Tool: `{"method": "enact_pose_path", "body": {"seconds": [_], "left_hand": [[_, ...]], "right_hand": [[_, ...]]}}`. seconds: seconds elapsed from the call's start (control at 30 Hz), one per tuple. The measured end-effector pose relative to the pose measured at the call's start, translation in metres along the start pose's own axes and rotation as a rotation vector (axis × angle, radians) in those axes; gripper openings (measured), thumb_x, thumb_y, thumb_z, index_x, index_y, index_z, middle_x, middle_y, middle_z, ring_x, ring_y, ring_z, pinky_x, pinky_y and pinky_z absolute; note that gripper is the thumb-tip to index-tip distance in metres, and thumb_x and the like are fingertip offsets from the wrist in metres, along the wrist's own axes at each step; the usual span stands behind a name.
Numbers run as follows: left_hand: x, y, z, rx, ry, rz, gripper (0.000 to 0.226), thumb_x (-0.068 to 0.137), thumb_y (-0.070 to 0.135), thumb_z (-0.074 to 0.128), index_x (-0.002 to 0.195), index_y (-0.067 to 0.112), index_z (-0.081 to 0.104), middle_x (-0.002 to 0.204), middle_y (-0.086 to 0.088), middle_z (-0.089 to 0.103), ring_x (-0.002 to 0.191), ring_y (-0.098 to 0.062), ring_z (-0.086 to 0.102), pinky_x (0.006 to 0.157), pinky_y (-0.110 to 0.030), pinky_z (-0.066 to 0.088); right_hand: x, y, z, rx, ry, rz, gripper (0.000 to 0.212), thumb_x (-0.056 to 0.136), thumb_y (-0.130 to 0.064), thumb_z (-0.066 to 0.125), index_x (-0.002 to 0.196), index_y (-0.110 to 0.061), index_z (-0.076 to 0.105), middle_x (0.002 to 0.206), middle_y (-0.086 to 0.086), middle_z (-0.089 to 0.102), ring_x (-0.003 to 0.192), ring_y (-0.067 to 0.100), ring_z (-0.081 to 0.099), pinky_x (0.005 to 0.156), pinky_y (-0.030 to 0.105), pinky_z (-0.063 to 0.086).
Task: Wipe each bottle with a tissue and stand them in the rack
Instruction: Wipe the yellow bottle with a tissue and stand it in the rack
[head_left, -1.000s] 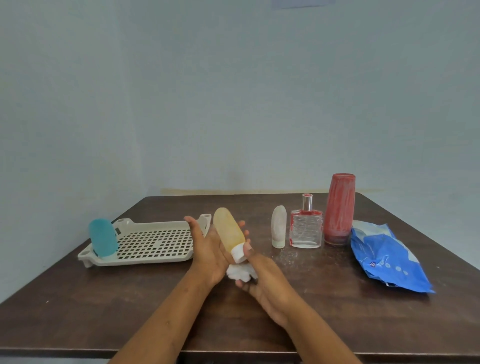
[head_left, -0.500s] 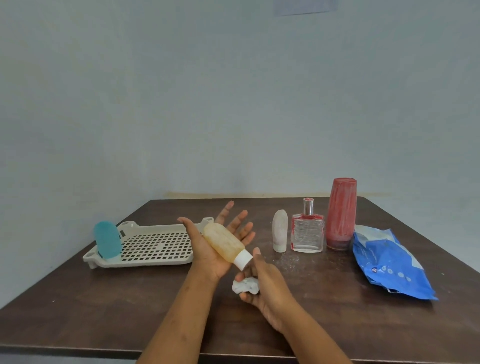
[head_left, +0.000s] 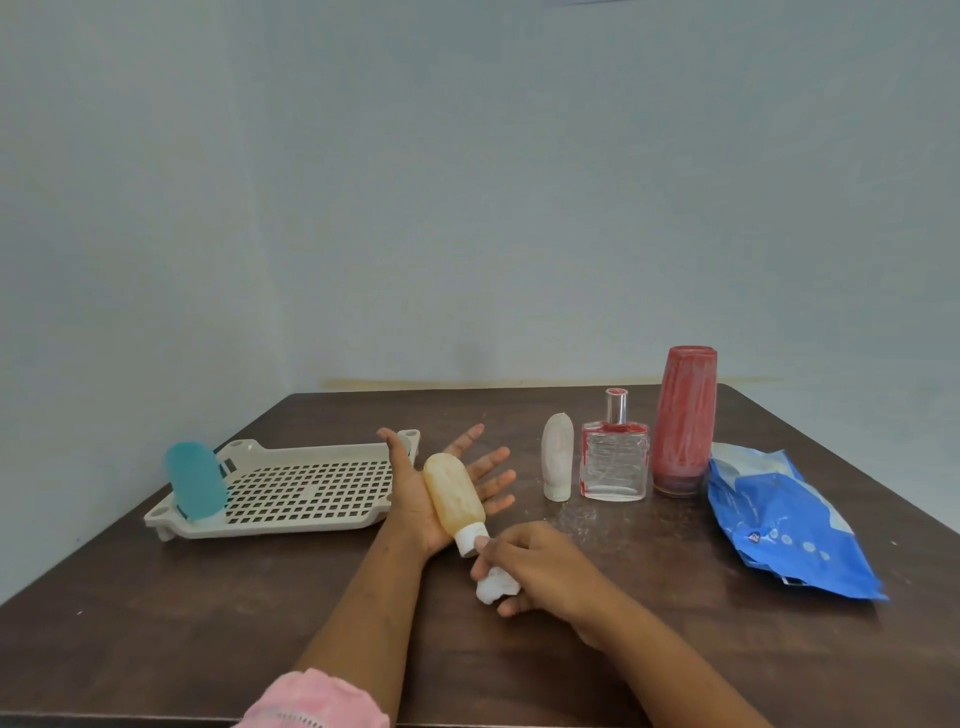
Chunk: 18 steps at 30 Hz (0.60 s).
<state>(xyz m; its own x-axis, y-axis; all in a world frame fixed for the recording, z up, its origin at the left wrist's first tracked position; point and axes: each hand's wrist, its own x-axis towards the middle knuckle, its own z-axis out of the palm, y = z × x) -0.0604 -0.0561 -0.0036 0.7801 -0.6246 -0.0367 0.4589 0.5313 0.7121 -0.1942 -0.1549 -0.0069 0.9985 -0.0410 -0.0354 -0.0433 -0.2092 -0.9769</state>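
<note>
An orange bottle (head_left: 453, 493) with a white cap lies across the flat palm of my left hand (head_left: 415, 499), whose fingers are spread straight. My right hand (head_left: 535, 569) grips a crumpled white tissue (head_left: 496, 588) just below the cap, one fingertip touching the cap. A beige perforated rack (head_left: 291, 488) sits at the left with a blue bottle (head_left: 196, 480) standing on its near-left corner. A small white bottle (head_left: 558, 456), a clear glass perfume bottle (head_left: 615, 457) and a tall red bottle (head_left: 683, 420) stand in a row at the right.
A blue tissue pack (head_left: 784, 525) lies at the right of the dark wooden table (head_left: 208, 623). White specks dot the tabletop near the perfume bottle. A pale wall stands close behind the table's far edge.
My left hand's fingers uncurled from around the orange bottle, which now lies on the flat palm. My right hand slid the tissue down off the bottle to below the cap.
</note>
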Motion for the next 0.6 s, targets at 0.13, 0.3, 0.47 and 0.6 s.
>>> {"method": "enact_pose_path", "body": {"seconds": [0.13, 0.3, 0.47, 0.6], "left_hand": [[0.007, 0.002, -0.003, 0.038, -0.012, -0.026, 0.123, 0.055, 0.100, 0.012, 0.128, 0.014, 0.061, 0.116, -0.020, 0.068, 0.088, -0.035, 0.070, 0.073, -0.047, 0.057], [0.011, 0.003, -0.005, 0.057, -0.013, -0.036, 0.117, 0.058, 0.096, 0.025, 0.121, 0.006, 0.065, 0.103, -0.021, 0.069, 0.082, -0.035, 0.068, 0.069, -0.043, 0.058], [0.011, 0.006, -0.008, 0.101, -0.028, -0.016, 0.112, 0.060, 0.094, 0.024, 0.120, 0.009, 0.065, 0.104, -0.020, 0.070, 0.088, -0.034, 0.069, 0.081, -0.045, 0.052], [0.011, 0.007, -0.007, 0.099, -0.043, -0.001, 0.111, 0.058, 0.092, 0.027, 0.123, 0.010, 0.064, 0.113, -0.023, 0.068, 0.098, -0.036, 0.069, 0.085, -0.048, 0.051]], "right_hand": [[0.002, 0.010, -0.022, 0.055, -0.070, -0.080, 0.020, 0.097, -0.015, 0.048, 0.095, -0.010, 0.067, 0.098, 0.006, 0.064, 0.080, 0.008, 0.062, 0.066, 0.024, 0.054], [0.025, 0.022, -0.031, -0.249, 0.237, -0.409, 0.020, 0.086, -0.016, 0.061, 0.103, -0.025, 0.055, 0.094, -0.003, 0.065, 0.084, 0.011, 0.064, 0.074, 0.036, 0.055], [0.037, 0.017, -0.019, -0.368, 0.354, -0.558, 0.012, 0.080, -0.012, 0.066, 0.088, -0.020, 0.069, 0.085, -0.011, 0.068, 0.082, 0.003, 0.061, 0.068, 0.008, 0.043], [0.041, 0.017, -0.019, -0.406, 0.366, -0.621, 0.012, 0.076, -0.008, 0.067, 0.083, -0.016, 0.072, 0.088, -0.009, 0.067, 0.087, 0.001, 0.060, 0.072, 0.007, 0.041]]}}
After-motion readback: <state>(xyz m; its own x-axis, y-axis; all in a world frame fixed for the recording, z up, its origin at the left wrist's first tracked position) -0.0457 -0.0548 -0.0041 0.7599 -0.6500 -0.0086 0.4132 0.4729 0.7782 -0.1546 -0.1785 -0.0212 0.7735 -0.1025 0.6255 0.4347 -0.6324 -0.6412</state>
